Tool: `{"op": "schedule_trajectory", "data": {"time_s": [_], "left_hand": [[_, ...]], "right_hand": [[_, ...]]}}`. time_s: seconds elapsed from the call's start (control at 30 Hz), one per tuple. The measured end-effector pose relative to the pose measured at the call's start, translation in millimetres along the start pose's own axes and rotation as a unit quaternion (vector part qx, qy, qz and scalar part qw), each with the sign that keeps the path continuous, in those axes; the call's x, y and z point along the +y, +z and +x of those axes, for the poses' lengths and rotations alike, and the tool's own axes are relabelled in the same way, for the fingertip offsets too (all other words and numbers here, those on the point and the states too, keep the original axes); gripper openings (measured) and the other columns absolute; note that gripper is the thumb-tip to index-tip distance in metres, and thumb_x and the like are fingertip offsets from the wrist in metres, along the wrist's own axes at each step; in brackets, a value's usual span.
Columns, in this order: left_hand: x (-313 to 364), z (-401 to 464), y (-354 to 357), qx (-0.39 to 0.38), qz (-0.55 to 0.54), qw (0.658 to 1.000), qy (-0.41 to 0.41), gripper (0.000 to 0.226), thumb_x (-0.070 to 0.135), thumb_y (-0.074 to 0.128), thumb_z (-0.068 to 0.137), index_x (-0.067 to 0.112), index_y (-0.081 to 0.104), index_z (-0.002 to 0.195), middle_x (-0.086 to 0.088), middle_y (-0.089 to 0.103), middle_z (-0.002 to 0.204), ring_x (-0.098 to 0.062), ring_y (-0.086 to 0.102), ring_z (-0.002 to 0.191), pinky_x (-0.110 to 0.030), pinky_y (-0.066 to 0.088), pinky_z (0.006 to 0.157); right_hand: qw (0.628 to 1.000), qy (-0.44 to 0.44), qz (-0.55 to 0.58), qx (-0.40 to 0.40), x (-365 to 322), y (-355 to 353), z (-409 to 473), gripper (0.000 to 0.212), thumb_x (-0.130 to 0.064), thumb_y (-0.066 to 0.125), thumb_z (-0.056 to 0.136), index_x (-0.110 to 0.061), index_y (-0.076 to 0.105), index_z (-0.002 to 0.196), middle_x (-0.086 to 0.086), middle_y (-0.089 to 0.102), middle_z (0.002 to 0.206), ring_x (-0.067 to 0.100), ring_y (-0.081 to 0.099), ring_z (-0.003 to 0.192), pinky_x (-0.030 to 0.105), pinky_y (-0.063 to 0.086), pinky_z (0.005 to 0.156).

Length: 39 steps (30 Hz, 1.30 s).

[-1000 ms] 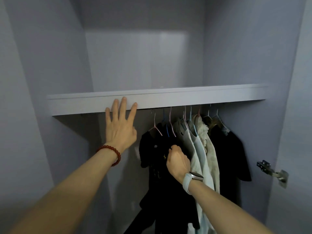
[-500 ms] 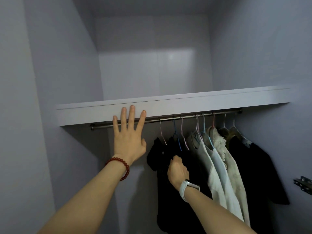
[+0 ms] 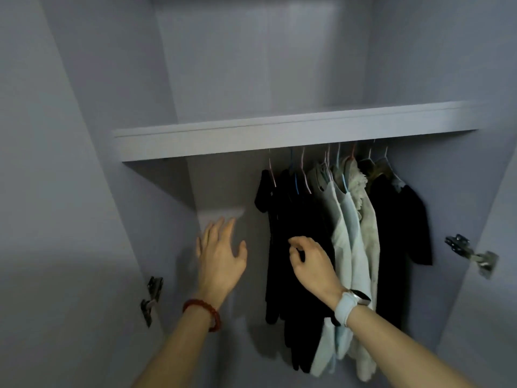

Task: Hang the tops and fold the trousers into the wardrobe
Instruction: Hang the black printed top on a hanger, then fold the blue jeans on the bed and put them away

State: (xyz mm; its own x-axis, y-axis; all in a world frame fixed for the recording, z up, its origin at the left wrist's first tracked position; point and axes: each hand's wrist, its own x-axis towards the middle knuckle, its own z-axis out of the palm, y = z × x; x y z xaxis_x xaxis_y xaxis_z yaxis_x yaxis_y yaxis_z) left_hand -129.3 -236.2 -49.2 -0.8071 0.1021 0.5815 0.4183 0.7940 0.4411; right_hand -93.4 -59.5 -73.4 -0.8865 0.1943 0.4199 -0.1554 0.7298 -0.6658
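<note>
1. Tops (image 3: 330,233) hang on the rail, bunched just right of both hands, so room stays on the left.
2. R hand (image 3: 310,264): fingers curled loose by a black top, holding nothing.
3. L hand (image 3: 221,259): flat, spread, free.
4. Shelf (image 3: 279,138) above both.

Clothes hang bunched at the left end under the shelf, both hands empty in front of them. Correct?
No. The head view shows the clothes bunched at the right end under the shelf. The left hand and right hand hold nothing.
</note>
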Motion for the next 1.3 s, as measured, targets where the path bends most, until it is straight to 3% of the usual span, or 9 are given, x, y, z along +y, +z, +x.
{"op": "schedule_trajectory", "data": {"time_s": [0.13,0.23,0.33,0.4,0.47,0.7,0.87,1.03,1.3], "left_hand": [[-7.3,-83.5,-6.3,-0.080,-0.092,0.981,-0.153,0.040,0.021,0.052,0.093,0.012,0.049,0.132,-0.007,0.050,0.135,-0.024,0.044,0.126,-0.025,0.030,0.101],[-9.1,-158.7,-14.4,-0.117,-0.078,0.964,-0.224,0.019,0.016,0.049,0.094,0.016,0.063,0.107,-0.007,0.063,0.111,-0.028,0.056,0.112,-0.023,0.035,0.083],[-2.8,-233.4,-34.5,-0.108,-0.087,0.950,-0.279,0.026,0.024,0.051,0.089,0.011,0.069,0.103,-0.003,0.068,0.111,-0.024,0.062,0.104,-0.022,0.039,0.082],[4.9,-289.4,-50.4,-0.089,-0.079,0.932,-0.344,0.035,0.033,0.046,0.082,0.014,0.069,0.099,0.003,0.070,0.102,-0.018,0.065,0.096,-0.016,0.039,0.076],[16.6,-341.5,-67.7,-0.055,-0.065,0.912,-0.401,0.024,0.026,0.052,0.088,0.015,0.069,0.100,0.008,0.067,0.094,-0.012,0.064,0.089,-0.011,0.037,0.074],[66.7,-500.3,-131.5,0.079,0.011,0.833,-0.548,0.021,0.018,0.053,0.093,0.010,0.066,0.108,0.004,0.063,0.094,-0.008,0.057,0.086,-0.020,0.042,0.080],[95.9,-602.6,-186.8,0.195,0.063,0.752,-0.627,0.022,0.017,0.053,0.094,0.009,0.064,0.110,0.000,0.064,0.101,-0.009,0.055,0.087,-0.020,0.041,0.080],[119.2,-691.3,-247.5,0.301,0.098,0.653,-0.688,0.024,0.020,0.051,0.094,0.012,0.063,0.114,0.008,0.060,0.100,-0.006,0.055,0.089,-0.015,0.040,0.075],[120.3,-822.6,-343.9,0.448,0.124,0.469,-0.751,0.026,0.019,0.049,0.095,0.012,0.061,0.118,0.000,0.063,0.113,-0.007,0.054,0.094,-0.015,0.038,0.077]], "right_hand": [[0.989,0.053,0.058,-0.124,4.6,1.5,-63.9,0.026,-0.010,0.043,0.095,-0.010,0.059,0.116,-0.001,0.064,0.102,0.009,0.058,0.097,0.013,0.039,0.080],[0.974,0.073,0.083,-0.198,15.9,18.3,-118.7,0.024,-0.007,0.043,0.094,-0.007,0.061,0.111,0.003,0.067,0.097,0.014,0.061,0.092,0.016,0.041,0.079],[0.953,0.069,0.100,-0.276,22.2,39.0,-170.1,0.021,-0.006,0.045,0.094,-0.006,0.063,0.106,0.008,0.068,0.094,0.018,0.063,0.089,0.020,0.042,0.077],[0.928,0.043,0.114,-0.353,18.8,48.0,-208.4,0.019,-0.004,0.045,0.094,-0.007,0.063,0.101,0.005,0.065,0.086,0.016,0.062,0.080,0.019,0.042,0.071],[0.900,0.015,0.122,-0.419,13.3,50.4,-243.5,0.020,-0.004,0.043,0.094,-0.008,0.063,0.098,0.001,0.062,0.081,0.011,0.059,0.073,0.020,0.041,0.069],[0.794,-0.051,0.134,-0.591,-23.8,49.8,-364.5,0.020,-0.008,0.042,0.095,-0.014,0.060,0.092,-0.009,0.060,0.070,0.021,0.061,0.079,0.036,0.048,0.084],[0.698,-0.130,0.123,-0.693,-85.7,58.4,-451.8,0.019,-0.007,0.042,0.095,-0.010,0.061,0.095,0.004,0.062,0.078,0.010,0.057,0.065,0.028,0.048,0.079],[0.583,-0.229,0.114,-0.771,-167.0,82.7,-544.8,0.029,-0.007,0.041,0.095,-0.025,0.054,0.077,-0.007,0.060,0.069,-0.004,0.056,0.056,0.025,0.046,0.072],[0.399,-0.415,0.067,-0.814,-308.8,120.1,-704.2,0.023,-0.018,0.033,0.099,-0.019,0.056,0.103,-0.004,0.063,0.090,0.011,0.059,0.081,0.021,0.044,0.075]]}}
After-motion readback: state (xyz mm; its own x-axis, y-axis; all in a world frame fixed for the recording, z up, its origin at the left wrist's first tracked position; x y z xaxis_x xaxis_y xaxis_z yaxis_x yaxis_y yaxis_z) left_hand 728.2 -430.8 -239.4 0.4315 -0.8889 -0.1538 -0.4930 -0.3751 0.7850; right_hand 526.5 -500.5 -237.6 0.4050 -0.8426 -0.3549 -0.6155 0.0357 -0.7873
